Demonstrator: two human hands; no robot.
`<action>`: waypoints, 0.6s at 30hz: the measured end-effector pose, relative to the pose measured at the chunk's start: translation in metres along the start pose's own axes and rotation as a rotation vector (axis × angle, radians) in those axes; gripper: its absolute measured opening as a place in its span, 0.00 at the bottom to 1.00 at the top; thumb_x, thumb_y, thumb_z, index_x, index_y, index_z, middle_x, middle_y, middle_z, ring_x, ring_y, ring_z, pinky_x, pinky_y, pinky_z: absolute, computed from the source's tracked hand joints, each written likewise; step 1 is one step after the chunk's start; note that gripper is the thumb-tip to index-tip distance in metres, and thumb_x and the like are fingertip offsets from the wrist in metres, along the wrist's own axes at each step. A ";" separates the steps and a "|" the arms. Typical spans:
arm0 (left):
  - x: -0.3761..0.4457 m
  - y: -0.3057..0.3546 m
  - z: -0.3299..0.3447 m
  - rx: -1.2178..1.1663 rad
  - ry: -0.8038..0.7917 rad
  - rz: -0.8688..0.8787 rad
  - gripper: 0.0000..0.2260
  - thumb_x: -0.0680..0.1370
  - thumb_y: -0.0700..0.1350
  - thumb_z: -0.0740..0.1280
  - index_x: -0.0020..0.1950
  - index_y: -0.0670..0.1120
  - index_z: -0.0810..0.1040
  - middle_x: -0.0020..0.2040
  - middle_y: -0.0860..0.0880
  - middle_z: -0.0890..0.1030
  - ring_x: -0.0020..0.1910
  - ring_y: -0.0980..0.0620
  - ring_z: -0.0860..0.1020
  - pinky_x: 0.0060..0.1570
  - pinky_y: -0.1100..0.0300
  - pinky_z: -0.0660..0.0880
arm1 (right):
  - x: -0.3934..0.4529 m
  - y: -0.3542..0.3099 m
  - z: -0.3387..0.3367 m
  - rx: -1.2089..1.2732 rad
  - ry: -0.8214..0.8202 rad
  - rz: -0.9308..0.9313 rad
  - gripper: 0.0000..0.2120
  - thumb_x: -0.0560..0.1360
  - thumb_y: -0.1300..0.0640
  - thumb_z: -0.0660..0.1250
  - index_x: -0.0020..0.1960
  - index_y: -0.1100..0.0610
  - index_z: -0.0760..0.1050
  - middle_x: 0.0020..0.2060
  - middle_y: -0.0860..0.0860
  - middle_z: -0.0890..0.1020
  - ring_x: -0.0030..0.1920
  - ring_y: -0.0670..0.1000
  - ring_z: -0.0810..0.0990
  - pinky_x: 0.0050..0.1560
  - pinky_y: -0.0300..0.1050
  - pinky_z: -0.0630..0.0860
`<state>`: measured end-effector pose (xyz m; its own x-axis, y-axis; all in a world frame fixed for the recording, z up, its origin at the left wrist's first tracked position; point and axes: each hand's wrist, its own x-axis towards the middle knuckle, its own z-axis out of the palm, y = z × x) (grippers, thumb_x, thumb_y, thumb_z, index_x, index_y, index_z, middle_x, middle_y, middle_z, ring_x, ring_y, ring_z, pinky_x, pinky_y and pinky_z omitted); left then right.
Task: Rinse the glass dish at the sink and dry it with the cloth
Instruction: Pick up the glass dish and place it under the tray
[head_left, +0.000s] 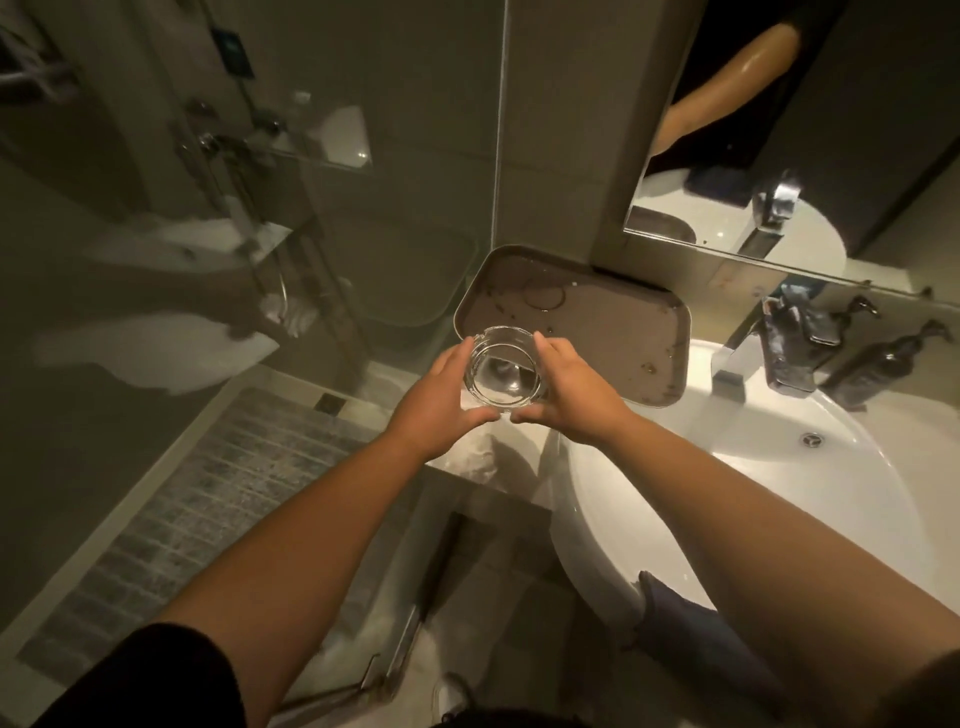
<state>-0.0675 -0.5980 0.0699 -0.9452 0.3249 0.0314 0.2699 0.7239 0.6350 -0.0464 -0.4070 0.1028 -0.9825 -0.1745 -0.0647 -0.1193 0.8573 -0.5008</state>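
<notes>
Head view | left hand (441, 410) and right hand (566, 395) cupped around glass dish (503, 371), held above near edge of tray (644, 332), left of sink (810, 499) | cloth (691, 629) partly hidden by right forearm | bottle (878, 366) labels unreadable

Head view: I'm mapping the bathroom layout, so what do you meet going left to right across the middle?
Tiled shower floor → left hand → glass dish → right hand → tray → faucet → dark pump bottle.
</notes>
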 end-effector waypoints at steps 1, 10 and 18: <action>0.003 0.003 -0.003 -0.004 0.000 0.014 0.43 0.71 0.54 0.75 0.78 0.51 0.53 0.77 0.50 0.61 0.72 0.50 0.66 0.63 0.60 0.64 | -0.001 0.000 -0.005 -0.010 0.009 0.007 0.51 0.67 0.47 0.78 0.78 0.59 0.51 0.74 0.56 0.62 0.70 0.56 0.67 0.65 0.46 0.68; 0.025 0.028 -0.004 -0.021 -0.027 0.112 0.42 0.71 0.53 0.75 0.78 0.50 0.54 0.77 0.50 0.61 0.72 0.51 0.65 0.63 0.63 0.61 | -0.008 0.012 -0.030 -0.043 0.080 0.065 0.52 0.67 0.46 0.78 0.78 0.59 0.50 0.74 0.56 0.62 0.71 0.55 0.67 0.67 0.47 0.68; 0.042 0.037 0.003 -0.020 -0.054 0.148 0.42 0.71 0.52 0.75 0.78 0.50 0.55 0.77 0.50 0.62 0.72 0.50 0.66 0.65 0.61 0.63 | -0.008 0.023 -0.040 -0.025 0.123 0.091 0.49 0.67 0.48 0.78 0.78 0.58 0.54 0.72 0.56 0.65 0.69 0.55 0.69 0.65 0.47 0.69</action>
<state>-0.0968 -0.5558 0.0923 -0.8841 0.4596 0.0846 0.4012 0.6537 0.6417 -0.0464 -0.3671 0.1262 -0.9993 -0.0362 -0.0015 -0.0311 0.8788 -0.4761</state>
